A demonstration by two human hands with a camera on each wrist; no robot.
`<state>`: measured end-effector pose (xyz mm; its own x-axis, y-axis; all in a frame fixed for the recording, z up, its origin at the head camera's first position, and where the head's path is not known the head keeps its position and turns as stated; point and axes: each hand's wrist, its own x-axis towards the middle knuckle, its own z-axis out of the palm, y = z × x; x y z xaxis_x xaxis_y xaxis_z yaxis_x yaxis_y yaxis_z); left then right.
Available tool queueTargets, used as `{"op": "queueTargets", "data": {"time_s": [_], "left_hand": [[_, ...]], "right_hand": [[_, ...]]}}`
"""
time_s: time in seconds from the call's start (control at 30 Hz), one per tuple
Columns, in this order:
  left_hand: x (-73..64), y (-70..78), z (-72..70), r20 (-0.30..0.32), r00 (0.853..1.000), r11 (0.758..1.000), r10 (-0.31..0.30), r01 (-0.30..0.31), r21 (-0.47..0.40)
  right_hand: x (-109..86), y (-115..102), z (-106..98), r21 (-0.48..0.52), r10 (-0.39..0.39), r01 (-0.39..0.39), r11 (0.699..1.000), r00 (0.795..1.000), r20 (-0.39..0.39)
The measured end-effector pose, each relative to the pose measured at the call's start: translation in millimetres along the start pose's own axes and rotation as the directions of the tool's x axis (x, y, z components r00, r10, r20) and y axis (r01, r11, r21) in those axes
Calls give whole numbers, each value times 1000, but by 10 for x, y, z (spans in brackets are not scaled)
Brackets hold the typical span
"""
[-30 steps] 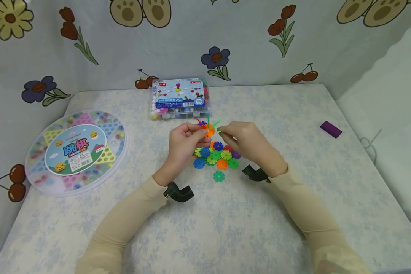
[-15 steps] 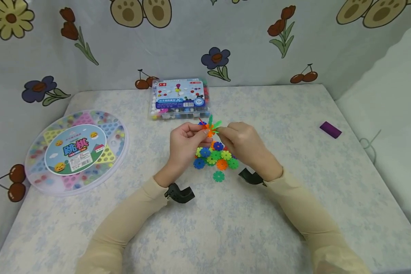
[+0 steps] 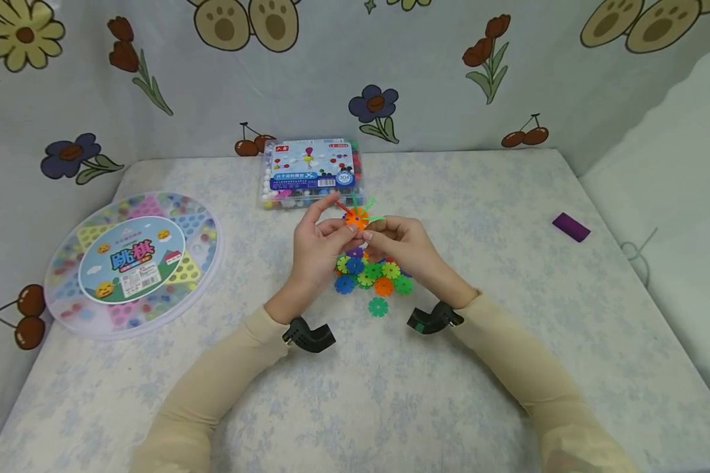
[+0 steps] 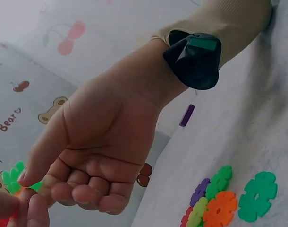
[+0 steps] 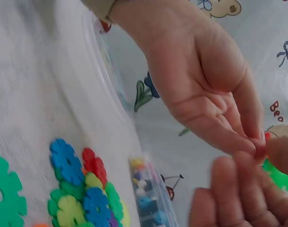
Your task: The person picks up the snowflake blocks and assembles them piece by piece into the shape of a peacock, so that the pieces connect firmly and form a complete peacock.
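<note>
My left hand (image 3: 319,246) holds a small build of plastic snowflake discs above the pile, thumb on its front and index finger raised beside it. At its centre is an orange snowflake disc (image 3: 356,217), facing the head camera. A red disc (image 3: 342,207) and several green discs (image 3: 370,203) stick out edge-on around it. My right hand (image 3: 401,242) pinches at the build's lower right side, its fingertips close to the left thumb. In the left wrist view the right thumb rests against a green disc (image 4: 13,177). Fingers partly hide the build in both wrist views.
Below the hands lies a pile of coloured snowflake discs (image 3: 373,270), with a single green disc (image 3: 378,307) in front. A clear box of beads (image 3: 311,172) stands behind, a round Chinese checkers set (image 3: 131,259) at left, a purple block (image 3: 571,226) at right.
My right hand has turned from knuckles-up and shifted left, its thumb now near the left thumb. The orange disc has turned to face the camera, and the left index finger has lifted.
</note>
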<state>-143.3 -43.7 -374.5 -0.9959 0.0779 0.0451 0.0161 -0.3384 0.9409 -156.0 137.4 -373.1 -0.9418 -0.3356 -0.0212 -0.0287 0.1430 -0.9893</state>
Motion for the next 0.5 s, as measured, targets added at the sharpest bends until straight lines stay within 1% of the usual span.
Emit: {"op": "queueTargets", "data": {"time_s": [0.13,0.23,0.33,0.4,0.43,0.5], "left_hand": [[-12,-29,16,0,999,999,32,-32,40],[-24,-57,31,-5,999,996,52,-52,68],[-28,-66,31,4,996,992,91,-91,89],[-23,-56,22,8,994,991,105,-105,78],[-20,-46,16,6,994,992,105,-105,70],[-12,-30,4,-2,996,995,87,-87,39]], "right_hand": [[-12,3,43,161,52,-46,986,998,-33],[-24,2,66,236,90,-76,969,994,-53],[-29,10,71,238,92,-72,969,993,-76],[-28,22,64,218,80,-59,974,993,-90],[-31,18,62,204,77,-56,977,993,-93],[-30,20,55,193,71,-53,980,994,-87]]}}
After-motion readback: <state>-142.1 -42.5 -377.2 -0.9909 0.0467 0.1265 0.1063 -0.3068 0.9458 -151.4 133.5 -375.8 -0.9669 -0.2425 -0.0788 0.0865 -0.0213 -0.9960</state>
